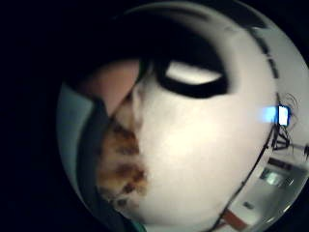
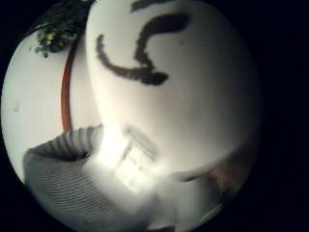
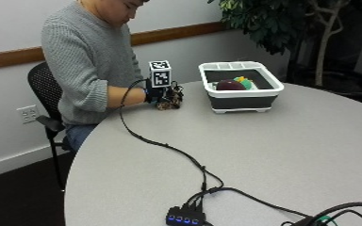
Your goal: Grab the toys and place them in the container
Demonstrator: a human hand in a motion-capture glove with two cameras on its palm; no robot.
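Note:
In the outside view my gloved right hand [image 3: 158,94] is low over the table's far edge, just left of the container [image 3: 266,75]. It grips a white toy with brown patches [image 3: 168,104]. That toy's white body with black markings [image 2: 183,87] fills both palm views, and its brown patches [image 1: 123,169] show beside a bare finger [image 1: 113,82]. The container is a white-rimmed tub with dark walls. Inside it lie a maroon toy [image 3: 230,85] and a green and yellow one [image 3: 246,83].
A black cable [image 3: 168,148] runs from the hand across the grey round table [image 3: 294,150] to a hub [image 3: 184,219] at the near edge. A potted tree [image 3: 275,23] stands behind the container. A grey sleeve [image 2: 58,174] is close to the palm.

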